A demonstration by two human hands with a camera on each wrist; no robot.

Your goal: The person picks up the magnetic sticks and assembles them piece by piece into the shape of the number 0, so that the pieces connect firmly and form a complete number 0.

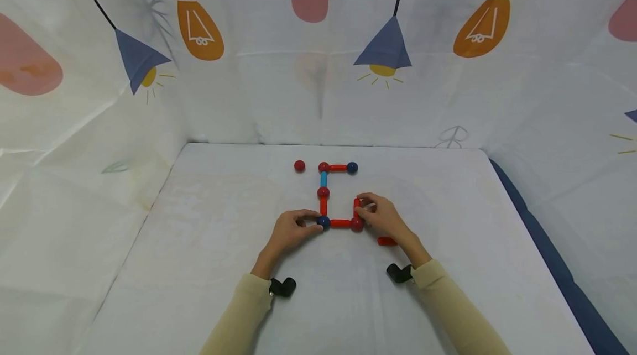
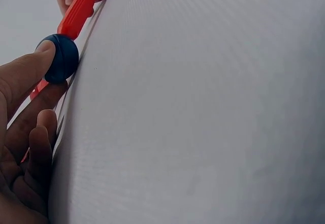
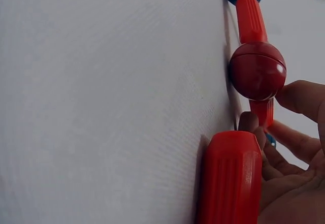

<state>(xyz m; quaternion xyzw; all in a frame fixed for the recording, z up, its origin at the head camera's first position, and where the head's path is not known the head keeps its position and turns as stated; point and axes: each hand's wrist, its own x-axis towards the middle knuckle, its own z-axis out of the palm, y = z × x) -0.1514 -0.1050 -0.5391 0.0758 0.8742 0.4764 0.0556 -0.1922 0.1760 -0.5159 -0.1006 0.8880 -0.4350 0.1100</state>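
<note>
A figure of balls and rods lies on the white table. My left hand (image 1: 292, 230) pinches the blue ball (image 1: 323, 223) at its lower left corner between thumb and fingers; the left wrist view shows the thumb on this blue ball (image 2: 63, 61). From there a red rod (image 1: 340, 223) runs right to a red ball (image 1: 356, 224). My right hand (image 1: 383, 215) holds another red rod (image 1: 356, 208), which joins that red ball and points away from me. In the right wrist view this rod (image 3: 262, 113) is partly hidden by fingers.
Beside the right wrist lies a loose red rod (image 1: 386, 241). Up the figure's left side come a red ball (image 1: 323, 192), a blue rod (image 1: 324, 179) and another red ball (image 1: 324, 167), joined by a rod to a dark blue ball (image 1: 352, 167). A separate red ball (image 1: 299, 166) sits left.
</note>
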